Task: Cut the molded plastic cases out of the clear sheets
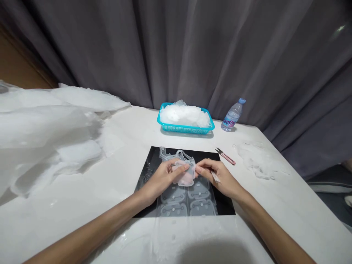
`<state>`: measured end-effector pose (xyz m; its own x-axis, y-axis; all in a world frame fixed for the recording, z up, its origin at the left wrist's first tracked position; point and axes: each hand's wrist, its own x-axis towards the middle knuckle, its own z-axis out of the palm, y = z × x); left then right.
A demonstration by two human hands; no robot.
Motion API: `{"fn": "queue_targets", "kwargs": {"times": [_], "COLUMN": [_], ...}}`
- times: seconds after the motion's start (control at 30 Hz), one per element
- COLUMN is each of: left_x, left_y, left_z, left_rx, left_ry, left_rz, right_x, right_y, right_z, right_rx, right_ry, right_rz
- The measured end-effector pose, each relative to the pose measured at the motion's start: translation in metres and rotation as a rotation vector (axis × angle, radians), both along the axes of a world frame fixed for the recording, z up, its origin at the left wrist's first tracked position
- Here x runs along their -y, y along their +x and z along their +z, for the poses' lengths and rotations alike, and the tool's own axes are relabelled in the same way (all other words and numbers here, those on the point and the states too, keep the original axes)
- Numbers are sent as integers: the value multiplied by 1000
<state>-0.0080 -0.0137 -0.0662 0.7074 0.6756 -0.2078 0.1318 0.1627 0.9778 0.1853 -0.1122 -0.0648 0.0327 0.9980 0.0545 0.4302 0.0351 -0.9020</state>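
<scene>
My left hand [167, 174] grips a small translucent, rounded plastic piece [185, 178], its thumb lying flat across the front. At the piece's right edge, the thumb and fingers of my right hand [213, 172] are pinched together. A pale scrap [216, 177] shows against the right palm. Beneath both hands lies a black mat [227, 207] bearing a translucent sheet of similar rounded shapes [202, 207]. Behind the left fingers, a cut, frame-like strip of the clear material [164, 154] sticks up.
Pink-handled thread snips [227, 157] lie at the mat's upper right corner. Farther back stand a blue basket [187, 129] of white translucent pieces and a water bottle [232, 115]. Piled white sheets [49, 128] cover the left side; thin scraps [260, 159] lie at right.
</scene>
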Motion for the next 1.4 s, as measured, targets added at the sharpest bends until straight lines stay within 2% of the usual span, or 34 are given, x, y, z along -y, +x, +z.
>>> {"fn": "queue_targets", "kwargs": {"times": [0.13, 0.17, 0.23, 0.3, 0.37, 0.43, 0.57, 0.73, 0.9, 1.03, 1.13, 1.23, 1.27, 1.3, 1.33, 1.4], "left_x": [11, 13, 15, 14, 10, 7, 7, 15, 21, 22, 29, 39, 42, 43, 43, 39], "left_y": [2, 3, 2, 0, -2, -5, -7, -9, -13, -14, -14, -15, -15, -16, -16, -17], "left_z": [-1, -1, 0, 0, 1, 1, -1, -4, -6, -10, -16, -23, -24, -24, -24, -19], "left_rx": [34, 22, -7, -40, -71, -109, -175, -213, -255, -269, -257, -175, -151, -142, -148, -173], "left_ry": [-111, -126, -105, -21, 90, 222, 416, 537, 599, 679, 874, 1224, 1286, 1283, 1212, 958], "left_rz": [12, 7, -19, -60, -114, -156, -210, -260, -287, -261, -283, -324, -321, -315, -302, -252], "right_x": [-3, -3, -3, -3, -5, -8, -13, -13, -11, -9, -10, -15, -18, -20, -22, -25], "right_y": [-1, 2, 10, 21, 27, 26, 13, 9, 10, 10, 5, -1, -1, 1, 5, 17], "right_z": [-11, -13, -13, -9, -4, 1, 4, 5, 11, 13, 8, -2, -6, -10, -13, -17], "right_rx": [209, 257, 273, 202, 103, 67, 120, -12, -13, -5, 143, 355, 414, 456, 478, 489], "right_ry": [50, 59, 37, 9, 24, 47, -2, -28, -70, -117, -101, -69, -52, -35, -22, -4], "right_rz": [-198, -205, -110, -20, -39, -65, 59, 62, 112, 178, 181, 37, -27, -85, -131, -190]}}
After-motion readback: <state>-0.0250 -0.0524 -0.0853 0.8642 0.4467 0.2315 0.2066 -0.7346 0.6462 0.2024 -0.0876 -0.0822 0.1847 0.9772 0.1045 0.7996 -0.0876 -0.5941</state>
